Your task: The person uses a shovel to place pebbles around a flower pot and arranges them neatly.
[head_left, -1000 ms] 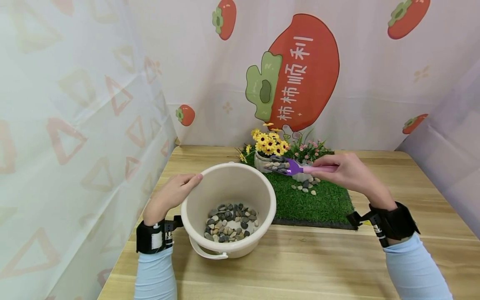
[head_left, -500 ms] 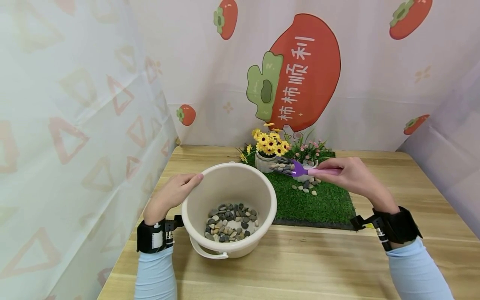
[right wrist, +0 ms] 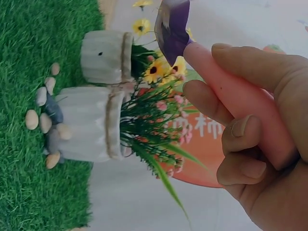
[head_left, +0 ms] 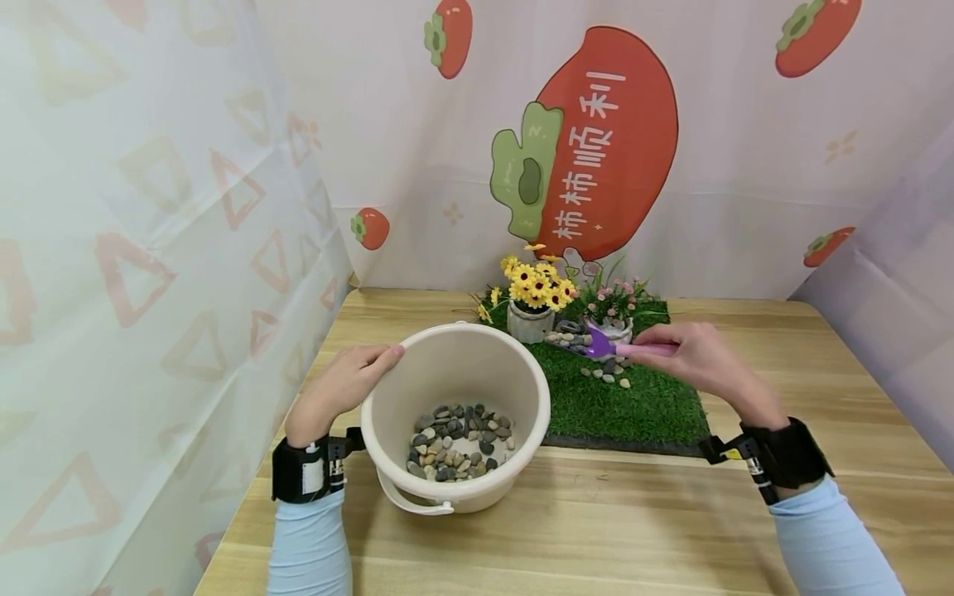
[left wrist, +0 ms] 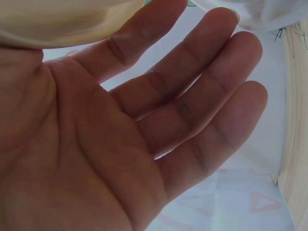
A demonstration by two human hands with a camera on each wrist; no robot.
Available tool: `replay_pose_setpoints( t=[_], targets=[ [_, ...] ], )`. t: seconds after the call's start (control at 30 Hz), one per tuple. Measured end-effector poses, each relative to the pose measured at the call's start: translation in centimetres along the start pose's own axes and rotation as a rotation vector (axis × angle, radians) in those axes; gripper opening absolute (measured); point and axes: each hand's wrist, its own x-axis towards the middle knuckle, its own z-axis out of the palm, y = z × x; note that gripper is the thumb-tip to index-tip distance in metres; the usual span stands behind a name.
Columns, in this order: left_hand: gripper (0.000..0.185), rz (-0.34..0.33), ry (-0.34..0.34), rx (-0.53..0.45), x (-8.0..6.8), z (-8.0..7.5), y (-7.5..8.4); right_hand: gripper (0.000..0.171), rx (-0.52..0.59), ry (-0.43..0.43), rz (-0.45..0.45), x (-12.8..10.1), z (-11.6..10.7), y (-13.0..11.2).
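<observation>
Head view: you hold a loaded scoop (head_left: 596, 342) level over the turf (head_left: 633, 406).
Right hand (head_left: 689, 356) fingers curl round its pink handle so pebbles (head_left: 568, 338) stay on; left hand (head_left: 344, 387), fingers straight, steadies the bucket (head_left: 455, 364) rim.

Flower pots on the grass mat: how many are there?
2: one with yellow flowers at the mat's back left, one with pink flowers just right of it, behind the scoop.

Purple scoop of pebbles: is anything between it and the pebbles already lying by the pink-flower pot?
Nothing visible. The right hand holds the purple scoop beside the pink-flower pot, just above the grass mat; the pebbles on the mat lie directly below, uncovered.
</observation>
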Motion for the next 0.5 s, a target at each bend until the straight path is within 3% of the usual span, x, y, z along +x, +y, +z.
replay_pose_setpoints(
  t=[0.3,0.5],
  targets=[
    [0.048,0.001,0.004,0.001,0.0,0.1,-0.1,0.024,0.019,-0.041,0.073,0.0,0.9,0.8],
    [0.048,0.007,-0.004,-0.006,0.0,0.0,0.1,0.025,0.105,-0.043,0.032,0.2,2.1,2.9]
  ],
)
